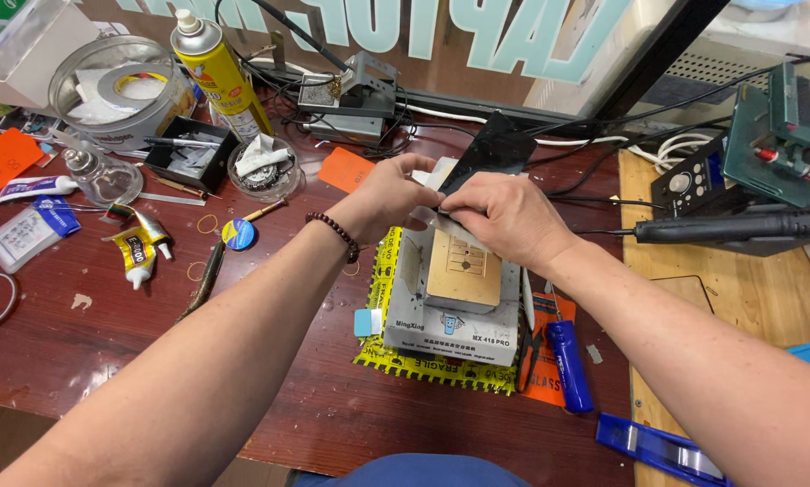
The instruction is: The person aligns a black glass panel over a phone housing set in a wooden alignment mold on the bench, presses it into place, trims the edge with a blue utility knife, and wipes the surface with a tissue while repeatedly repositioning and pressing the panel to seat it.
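From the head view, both hands meet over the grey heating block (pixel 450 311) on the desk (pixel 315 406): the left hand (pixel 389 194) and right hand (pixel 504 216) pinch a thin dark phone panel (pixel 491 149) by its edges, fingers closed on it. It looks light, stiff and fragile.

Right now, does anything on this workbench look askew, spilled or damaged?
Nothing looks spilled. The yellow glue tube lies crumpled on the dark red table, and the grey box-shaped machine sits slightly skewed on yellow tape. Both hands, left and right, press a pale sheet there.
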A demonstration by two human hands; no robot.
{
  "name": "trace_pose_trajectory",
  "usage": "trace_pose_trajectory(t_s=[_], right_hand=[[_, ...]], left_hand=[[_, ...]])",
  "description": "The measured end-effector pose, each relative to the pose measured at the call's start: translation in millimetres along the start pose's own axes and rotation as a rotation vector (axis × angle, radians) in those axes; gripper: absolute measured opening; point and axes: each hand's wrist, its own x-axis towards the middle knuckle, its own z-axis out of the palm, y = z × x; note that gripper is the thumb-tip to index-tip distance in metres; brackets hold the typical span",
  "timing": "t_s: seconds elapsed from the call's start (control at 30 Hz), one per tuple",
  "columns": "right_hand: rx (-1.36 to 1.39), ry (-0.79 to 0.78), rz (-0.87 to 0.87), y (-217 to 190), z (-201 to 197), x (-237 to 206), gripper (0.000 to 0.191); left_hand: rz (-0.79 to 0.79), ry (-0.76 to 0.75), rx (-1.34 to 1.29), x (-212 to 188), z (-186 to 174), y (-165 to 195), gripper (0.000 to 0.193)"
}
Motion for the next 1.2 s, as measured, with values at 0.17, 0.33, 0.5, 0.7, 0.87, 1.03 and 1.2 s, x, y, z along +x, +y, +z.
trace_pose_trajectory(t_s=[0.17,0.33,0.5,0.7,0.87,1.03,1.2], right_hand=[[-0.074,-0.038,-0.107,2.8,-2.0,-2.8,0.013],[-0.164,-0.051,-0.099,1.1,-2.7,-6.0,0.014],[-0.209,-0.068,-0.076,-0.1,-6.7,-11.5,0.017],[-0.191,-0.053,-0.090,-0.3,-8.5,-14.2,0.017],[-0.182,-0.066,-0.066,0.8,-11.0,-16.7,0.016],[-0.109,0.009,-0.072,1.9,-13.3,-14.9,0.014],[-0.194,0.041,-0.045,-4.6,-4.7,-11.1,0.014]], left_hand=[[-0.047,0.025,-0.069,-9.0,4.6,-5.7,0.032],[-0.036,0.050,-0.095,-5.2,5.1,-9.1,0.027],[-0.054,0.066,-0.131,-1.7,3.3,-13.1,0.025],[-0.042,0.055,-0.175,-0.6,2.7,-15.8,0.024],[-0.029,0.067,-0.165,-1.0,4.9,-16.6,0.023],[-0.028,0.089,-0.136,-1.8,8.2,-15.3,0.022],[-0.018,0.107,-0.112,-2.1,10.4,-15.4,0.023]])
